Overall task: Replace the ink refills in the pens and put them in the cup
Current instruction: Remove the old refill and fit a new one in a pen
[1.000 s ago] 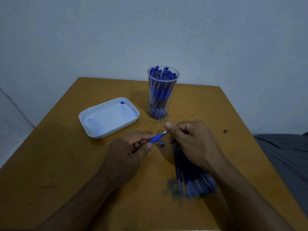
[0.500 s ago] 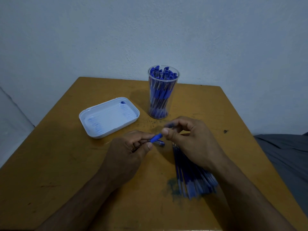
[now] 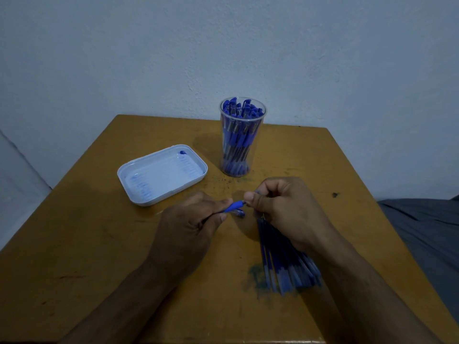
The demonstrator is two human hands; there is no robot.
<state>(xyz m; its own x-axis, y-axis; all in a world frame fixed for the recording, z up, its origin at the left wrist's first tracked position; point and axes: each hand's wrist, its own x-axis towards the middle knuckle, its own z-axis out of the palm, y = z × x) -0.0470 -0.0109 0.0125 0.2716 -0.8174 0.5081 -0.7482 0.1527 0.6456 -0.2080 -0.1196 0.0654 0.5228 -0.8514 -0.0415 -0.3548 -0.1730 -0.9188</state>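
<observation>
My left hand (image 3: 191,224) grips a blue pen (image 3: 233,206) by its barrel, the blue grip end pointing right. My right hand (image 3: 280,209) pinches the pen's tip end between thumb and forefinger. A small blue part (image 3: 239,214) lies on the table just under the pen. A clear cup (image 3: 241,137) full of blue pens stands at the back centre. A fan of blue ink refills (image 3: 285,266) lies on the table, partly hidden under my right hand and wrist.
A white plastic tray (image 3: 126,175) with blue ink marks lies on the left of the wooden table (image 3: 87,244). A blue-green ink smear (image 3: 255,276) stains the table beside the refills. The wall is close behind; grey cloth (image 3: 427,232) is at the right.
My right hand has slid left along the pen's tip, closing onto the blue grip end; the metal tip seen a second ago is now covered. The left hand has barely moved.
</observation>
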